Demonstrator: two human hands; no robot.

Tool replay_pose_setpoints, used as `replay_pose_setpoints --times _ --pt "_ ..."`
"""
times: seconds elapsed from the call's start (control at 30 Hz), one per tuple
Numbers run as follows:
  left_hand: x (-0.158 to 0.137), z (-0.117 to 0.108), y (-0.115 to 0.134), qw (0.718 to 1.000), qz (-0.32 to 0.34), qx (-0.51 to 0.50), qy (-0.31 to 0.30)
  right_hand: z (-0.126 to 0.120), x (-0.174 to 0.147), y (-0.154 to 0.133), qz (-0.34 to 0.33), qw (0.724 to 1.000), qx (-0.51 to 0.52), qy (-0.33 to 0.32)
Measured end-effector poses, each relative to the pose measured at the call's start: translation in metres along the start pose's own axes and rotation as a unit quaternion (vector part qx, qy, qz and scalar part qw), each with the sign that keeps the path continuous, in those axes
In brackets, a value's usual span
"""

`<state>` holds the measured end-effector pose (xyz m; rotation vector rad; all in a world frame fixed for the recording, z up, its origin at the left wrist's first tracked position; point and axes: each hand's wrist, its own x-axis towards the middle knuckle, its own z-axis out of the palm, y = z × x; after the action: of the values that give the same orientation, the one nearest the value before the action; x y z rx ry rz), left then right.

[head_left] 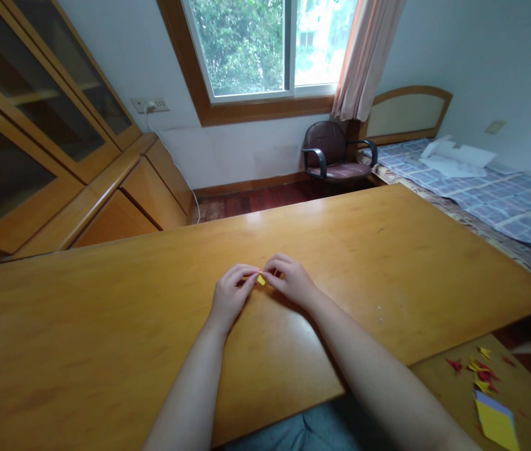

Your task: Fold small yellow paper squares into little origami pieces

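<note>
- A small piece of folded yellow paper (261, 280) was held just above or against the table (105, 338); which of the two could not be told. It sat between the two hands, at their fingertips, near the middle of the tabletop.
- The left hand (236, 289) lay to the left of the paper, thumb and forefinger pinched together on its left side, the other fingers curled loosely.
- The right hand (289, 279) lay to the right of the paper, thumb and fingertips drawn together at its upper right edge, the fingers arched.
- The paper's lower part showed below the fingertips, pointing toward the near side.
- Well apart from the hands, at the near right, a lower wooden surface (439, 391) carried a cluster of red and yellow folded paper figures (484, 374).
- Just nearer than that cluster lay a yellow paper sheet (498, 426), partly covering a lilac paper sheet (504, 408).
- Beyond the table's far edge stood a maroon armchair (328, 144), with a bed (495, 197) to its right.
</note>
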<state>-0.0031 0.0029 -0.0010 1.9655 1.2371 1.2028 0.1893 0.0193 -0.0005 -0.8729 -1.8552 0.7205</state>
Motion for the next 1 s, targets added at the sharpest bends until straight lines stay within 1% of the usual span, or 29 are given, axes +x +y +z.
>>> replay_pose_setpoints --times 0.23,0.43,0.53,0.63,0.77,0.9,1.0 --pt "0.0006 -0.0004 0.0005 1.0 0.008 0.007 0.018 -0.0005 0.0 0.0008 0.007 1.0 0.003 0.013" --pt "0.0007 -0.0023 0.0032 0.999 -0.02 -0.017 0.032 -0.0024 0.0009 0.0022 0.02 0.999 0.016 0.027" --pt "0.001 -0.004 0.0023 0.996 -0.052 -0.052 0.057 -0.0047 0.0026 0.0039 0.043 0.997 0.027 0.057" --pt "0.0015 -0.0058 -0.0004 0.988 -0.076 -0.088 0.098 -0.0072 0.0043 0.005 0.07 0.993 0.036 0.09" --pt "0.0012 -0.0069 -0.0021 0.981 -0.085 -0.111 0.134 -0.0084 0.0052 0.0042 0.083 0.991 0.047 0.093" --pt "0.0018 -0.0043 -0.0017 0.98 -0.096 -0.124 0.124 -0.0072 0.0052 0.0024 0.078 0.992 0.046 0.089" --pt "0.0037 -0.001 -0.0034 0.97 -0.147 -0.166 0.098 -0.0056 0.005 0.0018 0.06 0.994 0.046 0.084"
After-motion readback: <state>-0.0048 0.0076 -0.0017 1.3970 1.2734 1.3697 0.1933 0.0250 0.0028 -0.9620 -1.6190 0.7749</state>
